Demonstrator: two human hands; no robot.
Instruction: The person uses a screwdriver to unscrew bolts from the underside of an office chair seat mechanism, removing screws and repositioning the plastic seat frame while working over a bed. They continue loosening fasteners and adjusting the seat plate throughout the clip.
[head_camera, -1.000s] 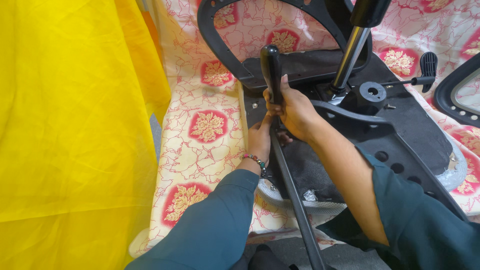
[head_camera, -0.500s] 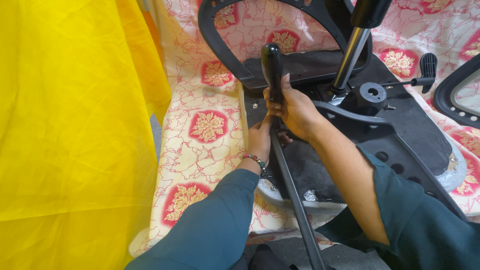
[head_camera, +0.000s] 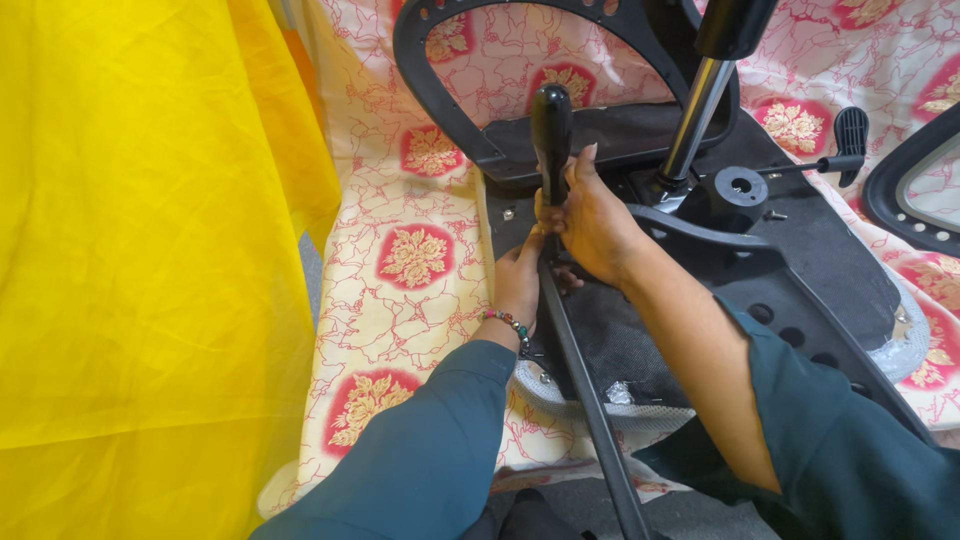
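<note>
The right hand wraps around a black-handled tool standing on the upturned chair seat; the left hand pinches its shaft lower down, near the seat's left edge.

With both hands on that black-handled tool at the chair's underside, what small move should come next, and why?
Probably a short turn of the black-handled tool by the right hand. That hand grips just under the handle, while the left hand steadies the lower part against the upturned chair seat, where the tip is hidden.

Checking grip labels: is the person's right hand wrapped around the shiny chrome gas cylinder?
No, the right hand grips the black-handled tool, while the chrome cylinder stands untouched beside it.
</note>
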